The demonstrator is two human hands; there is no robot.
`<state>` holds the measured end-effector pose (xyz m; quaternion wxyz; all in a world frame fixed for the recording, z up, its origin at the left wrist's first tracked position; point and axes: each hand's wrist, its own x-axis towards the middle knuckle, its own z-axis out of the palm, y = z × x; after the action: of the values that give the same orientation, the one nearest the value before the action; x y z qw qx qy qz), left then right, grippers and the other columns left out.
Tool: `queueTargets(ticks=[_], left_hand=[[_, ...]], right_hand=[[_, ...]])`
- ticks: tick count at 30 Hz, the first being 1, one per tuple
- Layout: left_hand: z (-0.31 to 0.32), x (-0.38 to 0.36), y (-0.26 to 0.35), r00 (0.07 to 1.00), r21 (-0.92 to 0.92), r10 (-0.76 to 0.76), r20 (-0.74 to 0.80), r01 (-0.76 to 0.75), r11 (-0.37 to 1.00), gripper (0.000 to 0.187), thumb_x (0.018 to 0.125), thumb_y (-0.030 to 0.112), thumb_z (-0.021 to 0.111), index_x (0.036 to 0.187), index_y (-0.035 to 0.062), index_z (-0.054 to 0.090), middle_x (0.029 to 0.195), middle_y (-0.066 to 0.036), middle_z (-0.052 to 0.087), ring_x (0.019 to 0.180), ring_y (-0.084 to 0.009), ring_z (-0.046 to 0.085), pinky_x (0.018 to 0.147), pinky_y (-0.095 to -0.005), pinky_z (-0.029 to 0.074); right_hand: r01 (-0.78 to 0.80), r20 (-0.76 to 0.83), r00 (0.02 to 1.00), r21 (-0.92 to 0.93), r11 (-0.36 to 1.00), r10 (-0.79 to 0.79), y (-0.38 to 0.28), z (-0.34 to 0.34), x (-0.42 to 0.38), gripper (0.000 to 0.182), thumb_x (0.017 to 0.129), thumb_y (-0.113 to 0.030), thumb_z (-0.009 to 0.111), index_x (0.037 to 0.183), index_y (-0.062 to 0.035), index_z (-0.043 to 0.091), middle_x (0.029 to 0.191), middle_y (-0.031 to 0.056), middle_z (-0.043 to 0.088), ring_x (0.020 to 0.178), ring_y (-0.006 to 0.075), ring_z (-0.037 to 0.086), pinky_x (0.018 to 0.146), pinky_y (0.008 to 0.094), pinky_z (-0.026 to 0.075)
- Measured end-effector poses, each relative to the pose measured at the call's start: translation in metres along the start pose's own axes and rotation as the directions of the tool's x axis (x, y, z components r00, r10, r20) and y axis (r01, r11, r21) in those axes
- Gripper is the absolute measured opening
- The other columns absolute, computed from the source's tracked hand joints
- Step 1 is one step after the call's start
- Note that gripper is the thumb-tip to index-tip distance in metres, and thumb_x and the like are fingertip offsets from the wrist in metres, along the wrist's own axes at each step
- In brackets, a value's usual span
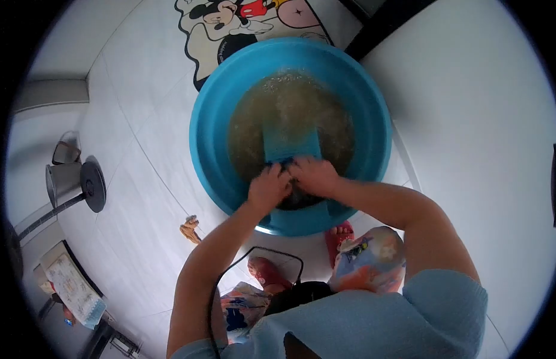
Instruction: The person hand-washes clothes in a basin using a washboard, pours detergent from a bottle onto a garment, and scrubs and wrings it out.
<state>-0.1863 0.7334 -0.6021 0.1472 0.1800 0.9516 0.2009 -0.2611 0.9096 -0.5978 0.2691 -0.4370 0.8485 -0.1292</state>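
Note:
A large turquoise tub [203, 134] holds cloudy brownish water [248, 134]. A turquoise washboard [293, 140] slants into it, its lower end resting near the rim closest to me. My left hand [270, 186] and my right hand [314, 175] are close together over the board, fingers bent and pressed down on a dark, wet cloth [300, 199]. Both hands are slightly blurred. Most of the cloth is hidden under the hands, and part of the washboard disappears in the murky water.
A cartoon mouse mat [212, 36] lies beyond the tub. A brown, knobbly object [190, 229] is on the tiled floor [146, 197] at left. Further left are a grey bin [65, 184] and a dark round-based stand [93, 185]. A white surface [475, 119] rises at right. A black cable [254, 248] loops before my body.

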Motion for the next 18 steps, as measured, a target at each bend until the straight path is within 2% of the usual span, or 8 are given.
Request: queueTargets(ticks=[2, 4, 9, 10, 11, 12, 15, 18], left_hand=[[-0.002, 0.032, -0.01, 0.952, 0.051, -0.28, 0.127, 0.275, 0.96, 0.03, 0.08, 0.029, 0.065, 0.103, 0.0124, 0.055, 0.105, -0.013, 0.051, 0.088, -0.0333, 0.06, 0.066, -0.0413, 0.053], [-0.002, 0.048, -0.022, 0.958, 0.062, -0.27, 0.093, 0.266, 0.962, 0.03, 0.082, 0.03, 0.062, 0.103, 0.0094, 0.054, 0.105, -0.015, 0.051, 0.086, -0.0331, 0.061, 0.066, -0.0417, 0.054], [-0.022, 0.046, -0.017, 0.915, -0.031, -0.393, -0.088, 0.392, 0.919, 0.029, 0.084, 0.027, 0.06, 0.104, 0.0073, 0.052, 0.103, -0.015, 0.051, 0.085, -0.0331, 0.06, 0.066, -0.042, 0.053], [-0.028, 0.029, -0.009, 0.96, 0.004, -0.236, -0.148, 0.239, 0.971, 0.028, 0.082, 0.026, 0.062, 0.103, 0.0088, 0.053, 0.102, -0.014, 0.052, 0.087, -0.0322, 0.059, 0.066, -0.0415, 0.053], [-0.033, 0.013, -0.002, 0.977, 0.049, -0.067, -0.204, 0.079, 0.996, 0.027, 0.081, 0.025, 0.063, 0.102, 0.0103, 0.054, 0.102, -0.012, 0.052, 0.088, -0.0313, 0.057, 0.065, -0.041, 0.053], [-0.032, -0.005, 0.003, 0.978, 0.06, -0.003, -0.208, 0.016, 0.998, 0.025, 0.079, 0.024, 0.063, 0.101, 0.0137, 0.054, 0.101, -0.01, 0.05, 0.092, -0.0296, 0.055, 0.067, -0.0411, 0.053], [-0.018, -0.041, 0.015, 0.975, 0.052, 0.115, -0.188, -0.107, 0.993, 0.024, 0.077, 0.023, 0.064, 0.099, 0.0182, 0.055, 0.1, -0.007, 0.049, 0.095, -0.0274, 0.053, 0.069, -0.0408, 0.053], [-0.003, -0.031, 0.02, 0.969, 0.106, 0.204, -0.136, -0.191, 0.976, 0.024, 0.075, 0.023, 0.066, 0.096, 0.0186, 0.056, 0.101, -0.007, 0.049, 0.094, -0.0282, 0.053, 0.07, -0.0398, 0.053]], right_hand=[[-0.085, -0.002, 0.996, 0.042, 0.996, 0.085, 0.005, -0.008, 0.023, 0.025, 0.087, -0.022, 0.053, 0.106, -0.006, 0.056, 0.107, 0.0149, 0.055, 0.092, 0.0327, 0.06, 0.076, 0.0424, 0.054], [-0.155, -0.007, 0.988, 0.081, 0.985, 0.156, 0.014, -0.016, 0.038, 0.023, 0.088, -0.021, 0.051, 0.103, -0.0045, 0.056, 0.102, 0.0155, 0.057, 0.086, 0.0335, 0.062, 0.076, 0.0427, 0.054], [-0.072, -0.194, 0.977, 0.063, 0.995, 0.083, 0.026, -0.012, 0.038, 0.033, 0.085, -0.018, 0.055, 0.117, -0.0088, 0.053, 0.117, 0.0147, 0.05, 0.11, 0.0316, 0.052, 0.086, 0.0413, 0.05], [-0.071, -0.192, 0.978, 0.064, 0.995, 0.083, 0.023, -0.022, 0.022, 0.033, 0.085, -0.018, 0.055, 0.117, -0.0088, 0.053, 0.117, 0.0147, 0.05, 0.11, 0.0316, 0.052, 0.086, 0.0413, 0.05], [0.096, -0.176, 0.98, -0.005, 0.995, -0.095, 0.023, -0.032, 0.003, 0.036, 0.084, -0.018, 0.056, 0.119, -0.0104, 0.053, 0.119, 0.0138, 0.049, 0.113, 0.0308, 0.049, 0.088, 0.0413, 0.049], [0.259, -0.149, 0.952, -0.071, 0.963, -0.267, 0.022, -0.039, -0.014, 0.039, 0.082, -0.017, 0.057, 0.121, -0.0119, 0.052, 0.122, 0.0129, 0.048, 0.116, 0.03, 0.046, 0.09, 0.0413, 0.048], [0.438, -0.095, 0.885, -0.165, 0.884, -0.457, 0.02, -0.023, -0.052, 0.036, 0.081, -0.017, 0.057, 0.116, -0.0121, 0.053, 0.118, 0.0116, 0.049, 0.112, 0.0297, 0.049, 0.086, 0.0403, 0.051], [0.311, 0.014, 0.95, -0.106, 0.944, -0.312, 0.004, -0.007, -0.041, 0.03, 0.083, -0.018, 0.055, 0.112, -0.0096, 0.054, 0.119, 0.0126, 0.049, 0.109, 0.0303, 0.052, 0.08, 0.0398, 0.054]])
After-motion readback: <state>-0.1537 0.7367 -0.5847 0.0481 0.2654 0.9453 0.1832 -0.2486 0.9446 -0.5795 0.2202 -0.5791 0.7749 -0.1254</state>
